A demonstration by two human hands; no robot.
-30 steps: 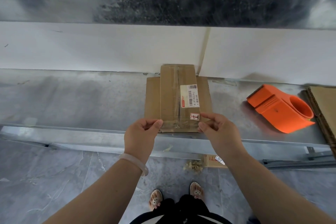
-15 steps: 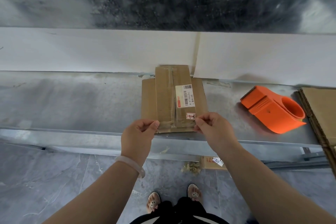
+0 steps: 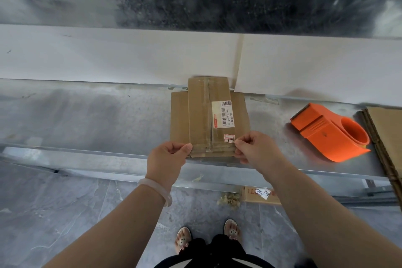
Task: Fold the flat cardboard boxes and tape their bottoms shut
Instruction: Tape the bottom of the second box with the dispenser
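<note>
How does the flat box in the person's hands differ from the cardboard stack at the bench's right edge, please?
The flat box carries a white barcode label and old tape; the cardboard stack shows a plain top. The left hand and right hand pinch the box's near corners; nothing touches the stack. The box shows whole; the frame cuts off the stack. Both are brown cardboard lying on the metal bench.

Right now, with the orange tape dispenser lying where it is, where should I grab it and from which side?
Grip the orange tape dispenser by its round hollow end, reaching from the right; the serrated cutter faces left and away, so that end is probably best avoided.
</note>
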